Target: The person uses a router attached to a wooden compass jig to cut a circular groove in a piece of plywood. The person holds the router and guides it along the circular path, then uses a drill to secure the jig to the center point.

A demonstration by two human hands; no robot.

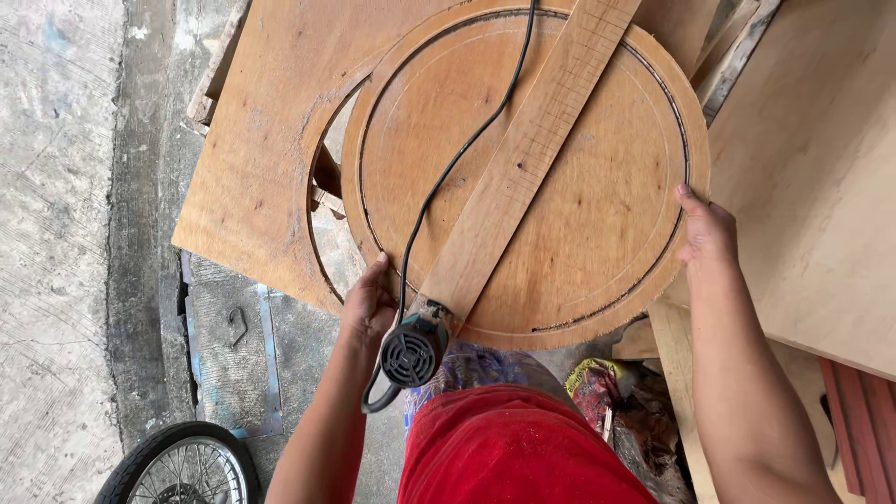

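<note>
A round plywood disc (597,205) with a grooved ring near its rim lies partly over the hole it came from in a brown plywood sheet (271,140). A long wooden strip (523,159) runs across the disc, with a dark green power tool (411,353) fixed at its near end and a black cord (457,159) trailing away over the disc. My left hand (369,303) grips the disc's near-left edge beside the tool. My right hand (707,229) holds the disc's right edge.
A pale plywood sheet (812,168) lies to the right. A concrete floor (56,233) with a metal hook (237,326) is to the left. A bicycle wheel (182,462) is at bottom left. Scrap wood and cloth (607,387) sit under the disc.
</note>
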